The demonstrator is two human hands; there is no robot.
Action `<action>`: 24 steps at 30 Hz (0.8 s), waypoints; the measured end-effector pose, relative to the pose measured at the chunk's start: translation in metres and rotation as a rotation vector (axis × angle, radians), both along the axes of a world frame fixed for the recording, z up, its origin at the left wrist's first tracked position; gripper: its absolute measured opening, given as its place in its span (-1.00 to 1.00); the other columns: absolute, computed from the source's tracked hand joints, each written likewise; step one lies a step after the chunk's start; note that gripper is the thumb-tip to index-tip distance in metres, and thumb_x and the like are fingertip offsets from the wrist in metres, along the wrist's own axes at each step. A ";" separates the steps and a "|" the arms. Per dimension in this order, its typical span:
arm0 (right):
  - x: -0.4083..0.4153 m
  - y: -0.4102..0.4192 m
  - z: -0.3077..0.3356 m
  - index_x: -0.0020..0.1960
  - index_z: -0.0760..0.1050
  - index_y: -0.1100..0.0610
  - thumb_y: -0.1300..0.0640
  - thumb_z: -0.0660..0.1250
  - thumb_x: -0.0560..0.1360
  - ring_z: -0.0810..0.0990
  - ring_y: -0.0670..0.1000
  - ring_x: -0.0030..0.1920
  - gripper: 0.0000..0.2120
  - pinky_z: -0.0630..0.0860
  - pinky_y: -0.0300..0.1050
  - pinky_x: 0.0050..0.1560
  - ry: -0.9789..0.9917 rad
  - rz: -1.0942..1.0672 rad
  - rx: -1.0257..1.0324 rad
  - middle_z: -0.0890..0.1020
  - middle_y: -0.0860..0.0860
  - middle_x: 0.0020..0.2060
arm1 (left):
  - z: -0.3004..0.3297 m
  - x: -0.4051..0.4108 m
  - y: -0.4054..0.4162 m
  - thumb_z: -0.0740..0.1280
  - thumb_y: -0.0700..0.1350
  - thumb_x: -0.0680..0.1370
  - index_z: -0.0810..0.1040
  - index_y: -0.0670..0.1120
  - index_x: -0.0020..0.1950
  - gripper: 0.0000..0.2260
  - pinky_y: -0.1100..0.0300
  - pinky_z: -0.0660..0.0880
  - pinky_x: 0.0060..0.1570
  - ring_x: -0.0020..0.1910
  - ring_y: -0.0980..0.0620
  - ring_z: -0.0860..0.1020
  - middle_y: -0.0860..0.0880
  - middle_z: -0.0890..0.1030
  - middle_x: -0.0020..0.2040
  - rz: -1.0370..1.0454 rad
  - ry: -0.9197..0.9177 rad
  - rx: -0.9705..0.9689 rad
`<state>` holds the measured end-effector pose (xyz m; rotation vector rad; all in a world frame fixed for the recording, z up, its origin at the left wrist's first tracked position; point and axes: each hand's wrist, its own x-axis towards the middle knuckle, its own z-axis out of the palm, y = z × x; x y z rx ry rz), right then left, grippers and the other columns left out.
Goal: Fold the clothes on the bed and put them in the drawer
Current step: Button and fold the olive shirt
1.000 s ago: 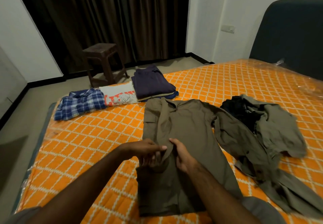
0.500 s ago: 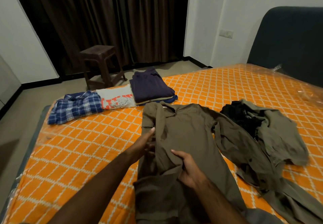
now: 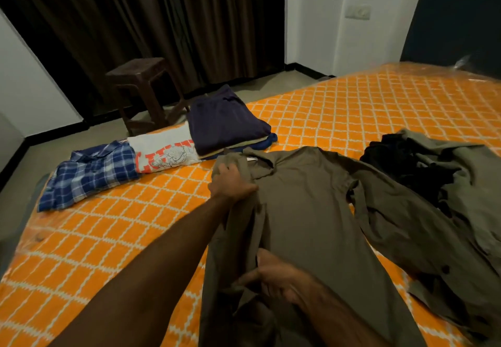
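An olive-brown shirt (image 3: 306,211) lies spread lengthwise on the orange patterned bed (image 3: 108,238), collar at the far end. My left hand (image 3: 230,182) grips its folded left edge near the shoulder. My right hand (image 3: 271,276) pinches the same folded edge lower down, near me. A loose heap of olive and black clothes (image 3: 433,173) lies to the right, partly overlapped by the shirt's sleeve.
Folded clothes line the bed's far left edge: a blue plaid shirt (image 3: 89,173), a white printed tee (image 3: 165,151) and a dark navy stack (image 3: 225,121). A brown stool (image 3: 141,89) stands on the floor before dark curtains. A dark headboard (image 3: 458,16) rises at right.
My left hand has slid up the shirt's left edge from its middle toward the shoulder. My right hand stayed low on the edge. The camera has moved closer and lower.
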<state>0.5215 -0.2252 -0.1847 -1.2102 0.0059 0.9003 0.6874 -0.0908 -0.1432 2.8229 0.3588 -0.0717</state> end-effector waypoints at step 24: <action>0.041 0.004 -0.024 0.29 0.47 0.16 0.43 0.42 0.48 0.65 -0.06 0.12 -0.56 0.60 -0.19 0.14 -0.082 -0.085 -0.106 0.66 0.00 0.13 | -0.038 0.084 0.047 0.46 0.03 0.52 0.65 -0.18 0.13 -0.67 0.03 0.54 0.06 0.10 -0.15 0.62 -0.14 0.66 0.05 0.267 -0.144 -0.743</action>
